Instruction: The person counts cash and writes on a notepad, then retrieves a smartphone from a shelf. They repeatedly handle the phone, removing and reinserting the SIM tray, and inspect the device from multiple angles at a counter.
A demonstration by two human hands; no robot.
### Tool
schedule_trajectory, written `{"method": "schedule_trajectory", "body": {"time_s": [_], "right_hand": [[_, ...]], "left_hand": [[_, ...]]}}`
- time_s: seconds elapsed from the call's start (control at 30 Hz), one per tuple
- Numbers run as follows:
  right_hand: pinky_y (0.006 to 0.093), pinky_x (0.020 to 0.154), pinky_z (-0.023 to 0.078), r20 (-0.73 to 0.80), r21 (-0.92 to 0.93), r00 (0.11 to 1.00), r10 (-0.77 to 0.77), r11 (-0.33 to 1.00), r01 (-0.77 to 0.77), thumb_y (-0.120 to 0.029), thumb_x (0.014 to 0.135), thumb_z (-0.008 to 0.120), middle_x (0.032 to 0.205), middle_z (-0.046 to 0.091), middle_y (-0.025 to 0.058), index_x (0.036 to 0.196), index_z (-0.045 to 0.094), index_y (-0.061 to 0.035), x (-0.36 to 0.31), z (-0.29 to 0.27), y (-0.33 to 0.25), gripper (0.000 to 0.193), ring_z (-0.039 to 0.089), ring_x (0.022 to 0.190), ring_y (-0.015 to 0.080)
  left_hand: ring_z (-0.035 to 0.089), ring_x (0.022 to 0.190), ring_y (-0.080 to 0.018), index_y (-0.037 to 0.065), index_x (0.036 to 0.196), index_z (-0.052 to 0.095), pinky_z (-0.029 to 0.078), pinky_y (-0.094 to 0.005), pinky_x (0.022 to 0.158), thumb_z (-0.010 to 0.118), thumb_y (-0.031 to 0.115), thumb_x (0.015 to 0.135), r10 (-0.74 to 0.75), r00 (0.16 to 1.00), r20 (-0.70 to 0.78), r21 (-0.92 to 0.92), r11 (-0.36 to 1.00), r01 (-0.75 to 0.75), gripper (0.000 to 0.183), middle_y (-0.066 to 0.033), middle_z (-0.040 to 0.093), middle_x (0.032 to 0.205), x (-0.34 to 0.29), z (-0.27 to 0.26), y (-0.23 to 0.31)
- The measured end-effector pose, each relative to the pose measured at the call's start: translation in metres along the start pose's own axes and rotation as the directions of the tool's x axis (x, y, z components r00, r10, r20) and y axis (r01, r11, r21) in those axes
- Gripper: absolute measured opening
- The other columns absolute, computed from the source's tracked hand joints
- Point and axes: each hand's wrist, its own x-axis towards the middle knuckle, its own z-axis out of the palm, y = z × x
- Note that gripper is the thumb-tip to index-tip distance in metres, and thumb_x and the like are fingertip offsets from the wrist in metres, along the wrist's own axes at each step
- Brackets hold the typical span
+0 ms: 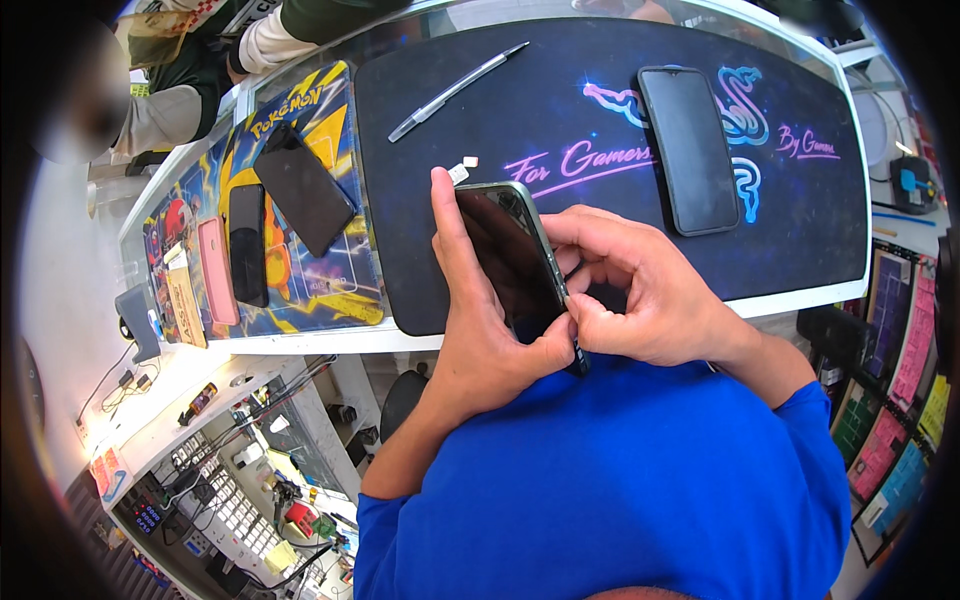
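A smartphone with a dark screen and a pale frame is tilted in front of my chest. My left hand wraps round it, with the fingers along its left side and the thumb at its lower right. My right hand is closed in a pinch against the phone's right edge. Whatever is between those fingertips is too small or hidden to name. Just past the phone's top end, a small white card-like piece lies beside a tiny red-and-white piece on the black desk mat.
Another dark phone rests on the mat at right, and a pen lies at the far left. Two dark phones and a pink phone case lie on a colourful mat. Another person's arm shows across the table.
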Motion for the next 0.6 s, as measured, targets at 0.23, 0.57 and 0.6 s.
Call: {"method": "schedule_trajectory", "body": {"time_s": [0.23, 0.57, 0.6], "right_hand": [[0.0301, 0.09, 0.06, 0.012, 0.02, 1.0, 0.015, 1.0, -0.015, 0.0, 0.091, 0.064, 0.123, 0.062, 0.0141, 0.151, 0.055, 0.0097, 0.001, -0.002, -0.001, 0.061, 0.072, 0.105, 0.0175], [0.0331, 0.099, 0.059, -0.022, 0.309, 1.0, -0.005, 0.951, 0.012, -0.002, 0.103, 0.061, 0.13, 0.071, 0.0157, 0.149, 0.056, 0.0073, -0.015, -0.005, 0.023, 0.047, 0.071, 0.111, 0.0167], [0.0328, 0.098, 0.059, -0.041, 0.287, 0.998, 0.036, 0.958, -0.023, -0.004, 0.104, 0.062, 0.128, 0.072, 0.0151, 0.147, 0.058, 0.0067, -0.018, -0.003, 0.025, 0.044, 0.071, 0.11, 0.0164]], "left_hand": [[0.046, 0.142, -0.0326, 0.01, 0.172, -0.021, 0.044, -0.046, 0.119, 0.083, 0.012, 0.077, -0.033, 0.999, 0.001, 0.014, 0.999, 0.033, 0.141, -0.0176, 0.028, 0.149, 0.0, -0.002, 0.003], [0.035, 0.152, -0.032, 0.014, 0.172, -0.024, 0.035, -0.0457, 0.126, 0.079, 0.006, 0.079, -0.021, 1.0, 0.005, -0.181, 0.983, 0.021, 0.139, -0.0151, 0.022, 0.156, -0.003, 0.001, -0.004], [0.033, 0.152, -0.0327, 0.012, 0.172, -0.024, 0.032, -0.0458, 0.127, 0.08, 0.009, 0.079, -0.004, 1.0, -0.006, -0.17, 0.985, 0.003, 0.139, -0.0165, 0.023, 0.156, 0.0, -0.001, -0.002]]}}
